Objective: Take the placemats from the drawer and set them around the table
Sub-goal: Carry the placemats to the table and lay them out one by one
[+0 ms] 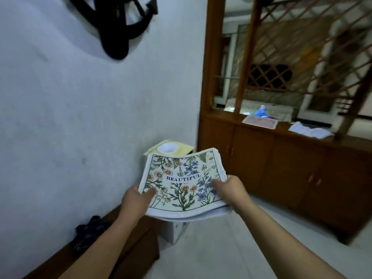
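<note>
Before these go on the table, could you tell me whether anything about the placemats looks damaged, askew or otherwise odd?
Nothing looks damaged or spilled. The stack of placemats, gripped by the left hand and right hand, bends a little, and its lower layers stick out unevenly at the near edge.

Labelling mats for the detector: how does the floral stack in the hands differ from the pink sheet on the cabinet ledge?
The floral stack is held up by the left hand and right hand; the pink sheet lies on the cabinet ledge. The stack is several layers, bowed, printed with flowers and BEAUTIFUL; the sheet looks single, flat, plain. Both are rectangular.
</note>
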